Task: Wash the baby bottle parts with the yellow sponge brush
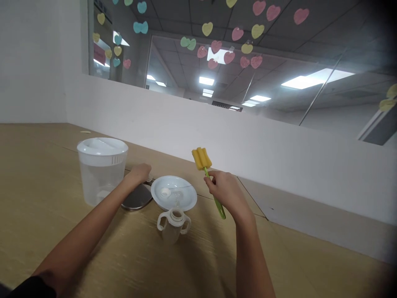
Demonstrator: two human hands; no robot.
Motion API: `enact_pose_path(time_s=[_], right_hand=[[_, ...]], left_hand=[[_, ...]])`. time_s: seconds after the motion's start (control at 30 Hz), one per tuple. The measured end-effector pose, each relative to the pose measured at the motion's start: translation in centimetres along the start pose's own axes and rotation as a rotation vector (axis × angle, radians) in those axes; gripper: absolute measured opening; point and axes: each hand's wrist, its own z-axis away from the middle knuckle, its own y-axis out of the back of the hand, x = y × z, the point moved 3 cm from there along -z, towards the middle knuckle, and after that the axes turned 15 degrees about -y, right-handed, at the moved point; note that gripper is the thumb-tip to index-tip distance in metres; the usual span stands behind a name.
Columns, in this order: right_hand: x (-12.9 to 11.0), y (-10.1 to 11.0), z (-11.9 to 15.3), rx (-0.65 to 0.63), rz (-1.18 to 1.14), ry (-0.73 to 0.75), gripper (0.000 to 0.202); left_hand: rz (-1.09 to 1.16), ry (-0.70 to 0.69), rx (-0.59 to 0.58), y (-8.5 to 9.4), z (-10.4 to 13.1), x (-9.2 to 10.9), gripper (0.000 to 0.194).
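My right hand (pixel 226 187) is closed around the green handle of a sponge bottle brush (pixel 202 158), its yellow head pointing up and away from me. My left hand (pixel 140 173) reaches over a round metal disc (pixel 137 197); its fingers are curled and mostly hidden. A small pale piece (pixel 149 178) shows at those fingers, too small to name. Between the hands sits a shallow white bowl (pixel 159 198) with a small white piece (pixel 165 192) and some clear piece inside. Nearer to me, an open two-handled baby bottle (pixel 172 227) stands upright on the table.
A clear plastic bucket (pixel 101 178) with a white lid stands at the left, close to my left forearm. The wooden table (pixel 130 256) runs back to a white wall (pixel 167 124). Above it is a window with heart-shaped paper notes (pixel 207 29).
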Motion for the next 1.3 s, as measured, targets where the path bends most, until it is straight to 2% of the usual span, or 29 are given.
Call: enact_pose_path(time_s=[0.13, 0.2, 0.3, 0.5, 0.7, 0.8, 0.9, 0.97, 1.07, 1.17, 1.3], right_hand=[[0.1, 0.0, 0.0, -0.005, 0.000, -0.015, 0.024], [0.1, 0.1, 0.0, -0.006, 0.003, -0.019, 0.024], [0.1, 0.1, 0.0, -0.010, 0.007, -0.018, 0.025], [0.0, 0.1, 0.0, -0.014, -0.006, -0.013, 0.024], [0.0, 0.1, 0.1, -0.041, -0.010, -0.007, 0.021], [0.0, 0.2, 0.1, -0.038, -0.008, -0.013, 0.022], [-0.2, 0.3, 0.2, -0.031, -0.010, -0.010, 0.023], [-0.3, 0.4, 0.3, -0.026, -0.009, -0.005, 0.023], [-0.5, 0.4, 0.3, -0.019, -0.001, 0.001, 0.021], [-0.4, 0.3, 0.3, -0.015, 0.001, 0.001, 0.021], [-0.3, 0.2, 0.2, -0.007, -0.001, 0.008, 0.022]], left_hand=[[0.034, 0.055, -0.188, -2.2, -0.2, -0.5, 0.002], [0.065, 0.076, -0.266, -3.2, -0.2, -0.7, 0.004], [0.099, 0.089, -0.314, -4.3, -0.1, -1.0, 0.008], [0.097, 0.049, -0.246, -4.8, -0.1, -0.9, 0.005], [-0.014, 0.007, -0.166, -3.1, 0.3, 0.0, 0.006], [-0.085, -0.042, -0.092, -1.5, 0.2, 1.5, 0.015], [-0.120, -0.162, 0.013, -0.8, 0.2, 4.5, 0.028], [-0.101, -0.281, 0.042, -1.5, 0.1, 6.6, 0.029], [-0.055, -0.504, -0.037, -4.2, 0.1, 8.8, 0.031], [-0.055, -0.576, -0.126, -6.7, -0.1, 8.8, 0.033], [-0.078, -0.553, -0.131, -7.6, -0.3, 8.0, 0.026]])
